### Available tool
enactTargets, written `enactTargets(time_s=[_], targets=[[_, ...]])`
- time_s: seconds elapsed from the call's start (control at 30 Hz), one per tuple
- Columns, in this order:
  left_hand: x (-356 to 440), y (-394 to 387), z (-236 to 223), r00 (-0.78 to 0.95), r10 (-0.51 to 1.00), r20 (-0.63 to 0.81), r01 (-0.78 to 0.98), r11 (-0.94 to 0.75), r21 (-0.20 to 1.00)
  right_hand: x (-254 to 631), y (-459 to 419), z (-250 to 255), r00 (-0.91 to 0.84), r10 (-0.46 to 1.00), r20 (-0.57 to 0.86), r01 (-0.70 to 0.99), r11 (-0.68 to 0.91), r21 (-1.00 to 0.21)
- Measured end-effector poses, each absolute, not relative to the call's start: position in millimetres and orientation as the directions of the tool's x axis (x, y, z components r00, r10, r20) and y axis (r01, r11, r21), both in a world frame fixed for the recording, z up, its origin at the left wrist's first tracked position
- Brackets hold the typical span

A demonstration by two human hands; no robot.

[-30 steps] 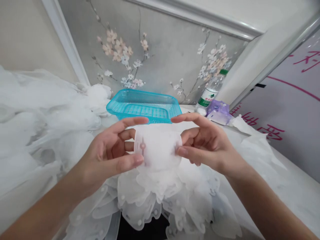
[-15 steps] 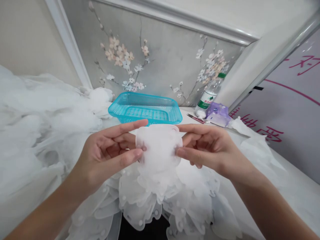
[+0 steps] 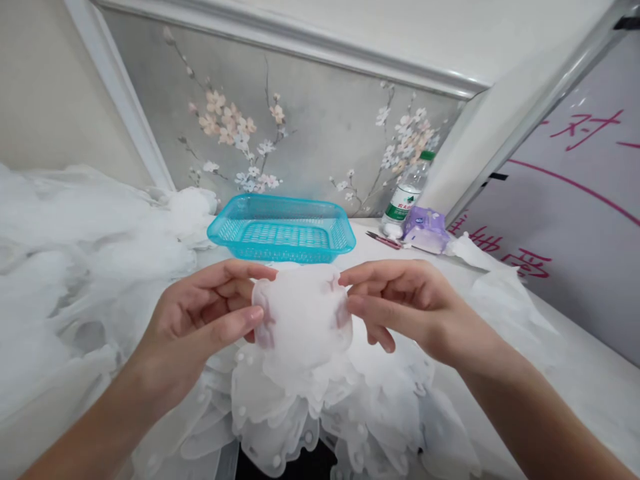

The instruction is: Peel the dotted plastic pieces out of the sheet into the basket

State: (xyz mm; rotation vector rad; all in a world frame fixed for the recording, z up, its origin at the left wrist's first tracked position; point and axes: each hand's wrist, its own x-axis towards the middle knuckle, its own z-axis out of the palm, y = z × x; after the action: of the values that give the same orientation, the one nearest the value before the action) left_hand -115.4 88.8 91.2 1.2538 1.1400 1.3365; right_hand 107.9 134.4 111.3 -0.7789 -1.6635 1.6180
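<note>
A person stands at a white table (image 3: 590, 393), arms reaching forward. Their left hand (image 3: 200, 320) and right hand (image 3: 405, 307) lift a soft white fabric piece (image 3: 303, 327) between them, just above a heap of scalloped white pieces (image 3: 295, 417) dotted with small pearl-like beads. Both hands are closed in a light pinch on opposite edges of the fabric piece – thumbs in front, the other fingers behind, their pink showing faintly through the thin cloth. This hold appears to keep the piece spread and raised where it can be seen. Whether it is joined to the heap below cannot be told.

Just beyond the hands sits a turquoise plastic basket (image 3: 280, 255), with a gauzy white mass (image 3: 80, 267) to its left. Farther right, near a blossom-painted wall panel (image 3: 310, 140), are a water bottle (image 3: 403, 200), a purple packet (image 3: 426, 230) and a small pink-handled tool (image 3: 383, 240).

Compared with half a second earlier, the hands and fabric piece sit slightly lower in the view, the basket lies a little farther left, and the fabric piece looks more cupped – its edges curve inward.
</note>
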Motion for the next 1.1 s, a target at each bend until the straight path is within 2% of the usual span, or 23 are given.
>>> enactTargets(time_s=[0.6,0.73,0.87,0.93,1.03,1.1], targets=[[-113.4,86.5,94.1,-0.064,0.994,0.084,-0.073,-0.089,0.993,108.4,138.2,107.5,-0.617,0.786,0.025,-0.012,0.023,-1.0],[-118.5,109.0,97.6,-0.182,0.981,0.074,0.087,-0.059,0.994,97.3,148.7,91.5,-0.559,0.829,-0.03,0.075,0.014,-0.997],[-133.8,161.8,94.3,-0.379,0.859,0.344,0.292,-0.242,0.925,86.7,154.7,73.2,-0.496,0.865,-0.073,0.286,0.084,-0.954],[-141.5,181.4,88.2,-0.333,0.834,0.44,0.457,-0.266,0.849,87.9,152.0,72.8,-0.559,0.826,-0.067,0.399,0.198,-0.895],[-146.5,184.6,83.3,-0.097,0.914,0.394,0.724,-0.206,0.658,95.5,144.8,81.6,-0.694,0.719,-0.037,0.465,0.409,-0.785],[-145.7,173.1,87.8,-0.006,0.939,0.343,0.806,-0.198,0.558,99.5,141.0,87.2,-0.745,0.668,-0.007,0.475,0.523,-0.708]])
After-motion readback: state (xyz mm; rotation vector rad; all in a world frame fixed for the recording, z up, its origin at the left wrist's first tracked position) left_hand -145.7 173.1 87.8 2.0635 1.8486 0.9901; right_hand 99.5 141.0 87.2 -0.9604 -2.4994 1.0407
